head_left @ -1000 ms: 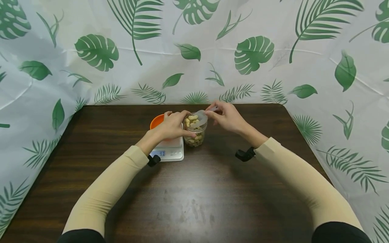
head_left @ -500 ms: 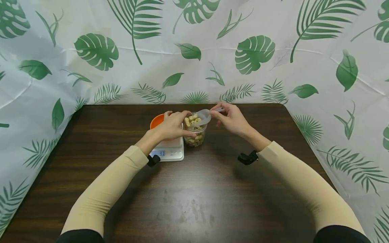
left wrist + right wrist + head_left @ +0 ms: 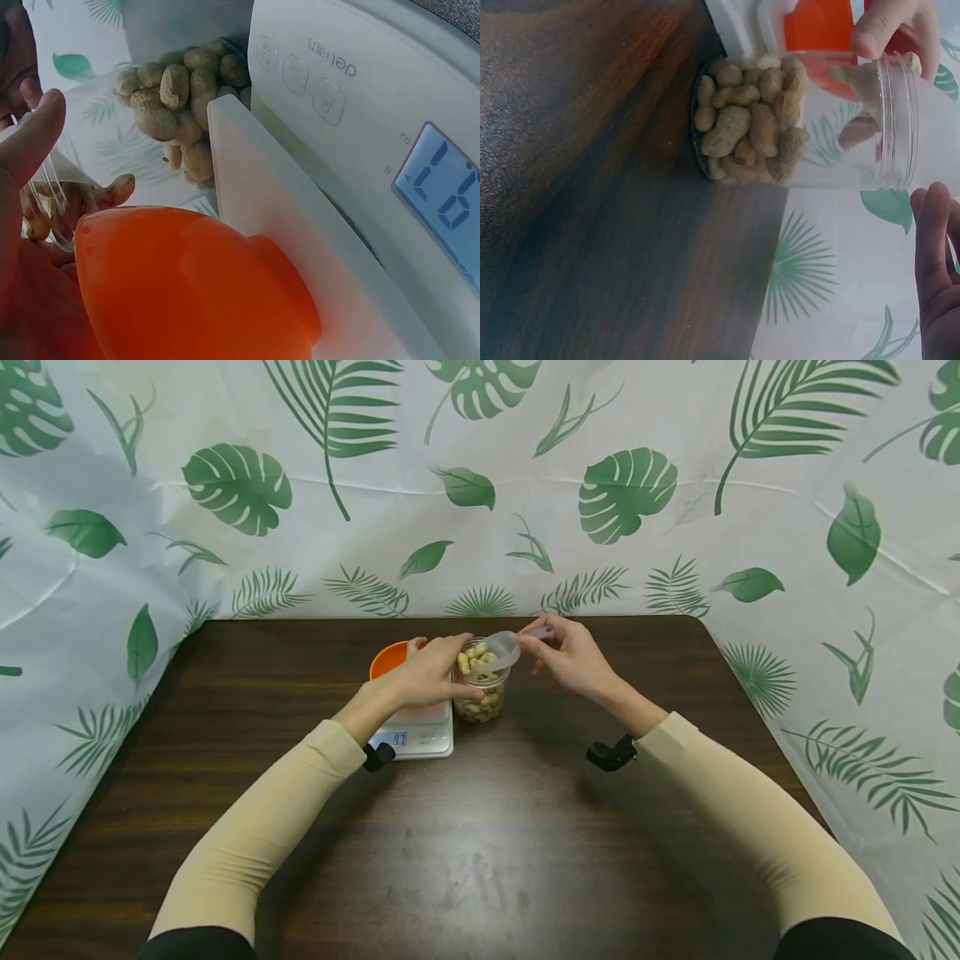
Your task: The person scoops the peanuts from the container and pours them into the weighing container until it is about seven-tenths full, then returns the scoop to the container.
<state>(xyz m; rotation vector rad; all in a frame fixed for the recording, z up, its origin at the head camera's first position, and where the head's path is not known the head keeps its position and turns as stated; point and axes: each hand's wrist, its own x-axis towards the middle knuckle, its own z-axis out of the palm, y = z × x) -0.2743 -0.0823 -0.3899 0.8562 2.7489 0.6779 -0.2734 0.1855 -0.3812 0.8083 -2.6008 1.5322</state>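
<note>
A clear jar (image 3: pixel 483 703) partly filled with unshelled peanuts (image 3: pixel 739 131) stands on the table. My left hand (image 3: pixel 423 675) grips it near the rim, with the thumb on the near side. My right hand (image 3: pixel 573 658) pinches the handle of a translucent white scoop (image 3: pixel 506 648), whose bowl lies tilted across the jar's mouth. More peanuts (image 3: pixel 474 657) show at the mouth beside the scoop. Immediately left of the jar, under my left hand, an orange bowl (image 3: pixel 187 277) sits on a white kitchen scale (image 3: pixel 433 745). The scale's display (image 3: pixel 395 739) reads 97.
The dark wooden table (image 3: pixel 480 843) spreads out in front of the scale and jar. Close behind its back edge hangs a white curtain (image 3: pixel 510 543) printed with green leaves. Black wrist cameras (image 3: pixel 610 753) are strapped under both wrists.
Over the first half second my right hand shifted slightly right, drawing the scoop a little that way over the jar's mouth. Since then both hands look almost still. The display stays at 97.
</note>
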